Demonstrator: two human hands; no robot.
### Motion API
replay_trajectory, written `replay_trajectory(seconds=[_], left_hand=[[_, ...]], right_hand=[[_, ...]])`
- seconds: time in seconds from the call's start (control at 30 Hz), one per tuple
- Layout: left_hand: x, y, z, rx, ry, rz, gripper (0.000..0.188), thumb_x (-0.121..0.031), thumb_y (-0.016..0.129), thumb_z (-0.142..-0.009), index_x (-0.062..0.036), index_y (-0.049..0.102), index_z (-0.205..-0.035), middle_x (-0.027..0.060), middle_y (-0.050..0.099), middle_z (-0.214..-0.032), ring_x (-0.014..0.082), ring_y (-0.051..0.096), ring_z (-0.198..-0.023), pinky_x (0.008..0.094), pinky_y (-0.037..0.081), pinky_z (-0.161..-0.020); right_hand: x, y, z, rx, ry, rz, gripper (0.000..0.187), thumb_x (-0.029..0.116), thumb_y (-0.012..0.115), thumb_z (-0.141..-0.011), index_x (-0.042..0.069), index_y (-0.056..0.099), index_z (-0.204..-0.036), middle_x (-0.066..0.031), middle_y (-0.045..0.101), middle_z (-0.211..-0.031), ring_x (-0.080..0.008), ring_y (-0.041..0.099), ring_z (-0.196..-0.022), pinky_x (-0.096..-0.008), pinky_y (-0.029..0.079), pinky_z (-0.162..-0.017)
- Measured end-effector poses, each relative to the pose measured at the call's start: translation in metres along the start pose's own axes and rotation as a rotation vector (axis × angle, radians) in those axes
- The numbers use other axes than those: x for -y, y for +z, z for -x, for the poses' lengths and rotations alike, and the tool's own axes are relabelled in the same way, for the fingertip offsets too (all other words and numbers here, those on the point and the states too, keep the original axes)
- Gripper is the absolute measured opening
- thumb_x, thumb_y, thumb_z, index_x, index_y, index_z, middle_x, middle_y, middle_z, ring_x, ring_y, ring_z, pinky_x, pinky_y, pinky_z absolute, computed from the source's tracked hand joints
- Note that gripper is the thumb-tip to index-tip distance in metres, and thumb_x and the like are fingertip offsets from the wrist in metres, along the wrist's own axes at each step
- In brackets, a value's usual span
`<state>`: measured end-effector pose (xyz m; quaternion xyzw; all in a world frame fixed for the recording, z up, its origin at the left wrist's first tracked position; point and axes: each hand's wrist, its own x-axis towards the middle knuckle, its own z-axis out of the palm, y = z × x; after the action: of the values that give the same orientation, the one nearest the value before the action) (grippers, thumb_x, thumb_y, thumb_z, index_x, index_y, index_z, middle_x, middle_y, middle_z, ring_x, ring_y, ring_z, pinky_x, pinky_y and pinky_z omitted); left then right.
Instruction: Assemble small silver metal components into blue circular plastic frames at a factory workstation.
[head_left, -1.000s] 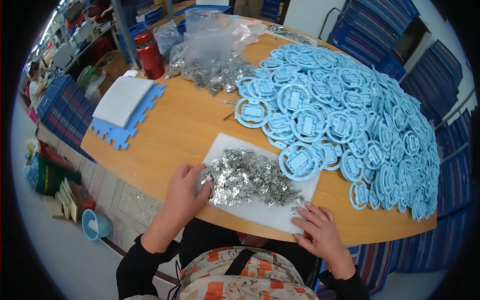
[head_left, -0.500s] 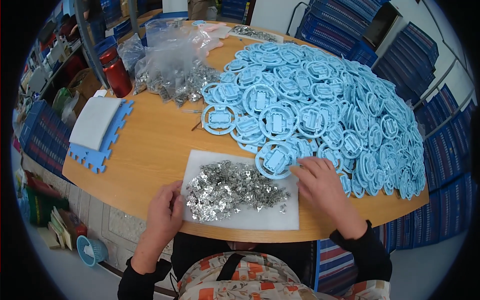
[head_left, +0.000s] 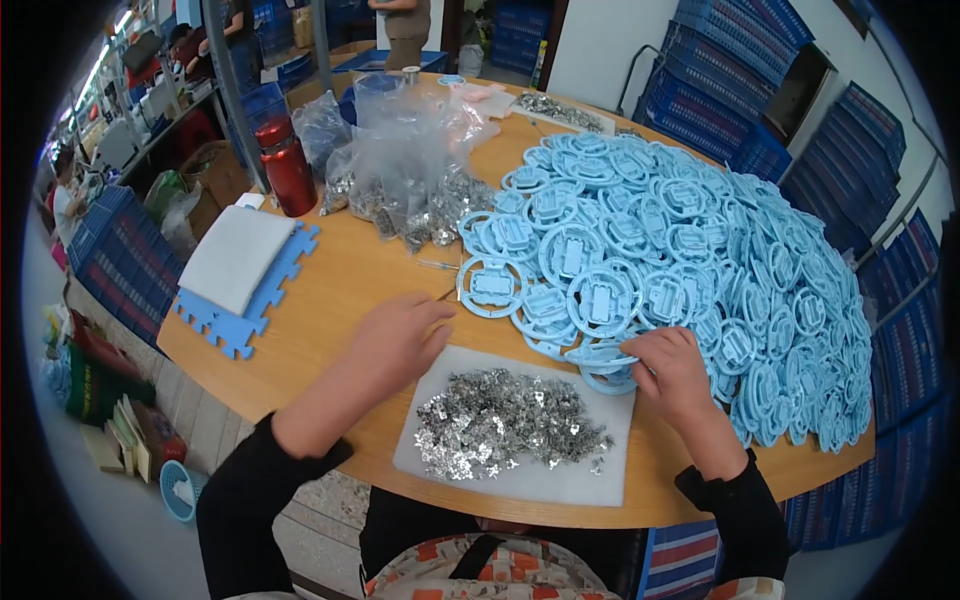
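One light-blue ring (head_left: 603, 351) tilts in the gripping fingers of the right hand (head_left: 678, 372) toward the near edge of the table (head_left: 310, 340); the left hand (head_left: 400, 332) hovers off the far-left corner of a white sheet (head_left: 590, 492), fingers curled, hold unclear.

Light-blue rings (head_left: 665, 298), silver metal pieces (head_left: 500, 425), apparently orange-patterned cream garment (head_left: 520, 570).

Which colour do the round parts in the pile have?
The round parts are light blue, best seen in the head view.
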<state>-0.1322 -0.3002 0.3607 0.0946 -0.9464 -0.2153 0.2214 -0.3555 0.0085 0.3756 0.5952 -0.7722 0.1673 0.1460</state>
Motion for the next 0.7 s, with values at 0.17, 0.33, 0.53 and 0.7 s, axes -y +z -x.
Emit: replay_trajectory(seconds=[0.17, 0.33, 0.53, 0.7], left_hand=[[0.039, 0.045, -0.055, -0.045, 0.19, -0.119, 0.023, -0.005, 0.061, -0.083, -0.005, 0.069, -0.104, 0.0124, 0.064, -0.109, 0.0336, 0.064, -0.097, 0.0439, 0.053, -0.081], [0.066, 0.041, -0.059, 0.174, 0.152, -0.202, 0.016, -0.005, 0.06, -0.084, -0.0047, 0.068, -0.098, 0.0117, 0.06, -0.104, 0.0327, 0.063, -0.097, 0.0448, 0.053, -0.081], [0.065, 0.02, -0.028, 0.093, 0.265, -0.207, 0.006, -0.009, 0.066, -0.082, -0.0081, 0.067, -0.089, 0.0077, 0.06, -0.093, 0.0296, 0.063, -0.086, 0.0412, 0.053, -0.073], [0.051, -0.008, -0.021, 0.028, 0.148, -0.051, 0.006, -0.008, 0.064, -0.085, -0.0096, 0.067, -0.09, 0.0085, 0.061, -0.092, 0.031, 0.064, -0.086, 0.0401, 0.054, -0.074]], right_hand=[[0.01, -0.017, 0.011, -0.049, 0.185, -0.175, 0.024, 0.004, 0.069, -0.082, 0.01, 0.071, -0.105, -0.0054, 0.067, -0.086, -0.0234, 0.062, -0.083, -0.0364, 0.045, -0.079], [0.023, -0.035, 0.032, 0.122, 0.625, -0.585, 0.016, 0.009, 0.065, -0.094, 0.004, 0.07, -0.108, -0.0008, 0.066, -0.079, -0.0077, 0.058, -0.071, -0.027, 0.044, -0.065], [0.019, -0.034, 0.066, 0.163, 0.831, -1.052, 0.017, 0.009, 0.06, -0.099, -0.002, 0.068, -0.108, 0.004, 0.065, -0.085, -0.0031, 0.055, -0.073, -0.0216, 0.044, -0.064], [0.007, -0.029, 0.1, 0.2, 0.963, -1.121, 0.014, 0.008, 0.061, -0.098, 0.001, 0.066, -0.109, 0.0033, 0.066, -0.085, -0.0032, 0.058, -0.073, -0.0211, 0.046, -0.064]])
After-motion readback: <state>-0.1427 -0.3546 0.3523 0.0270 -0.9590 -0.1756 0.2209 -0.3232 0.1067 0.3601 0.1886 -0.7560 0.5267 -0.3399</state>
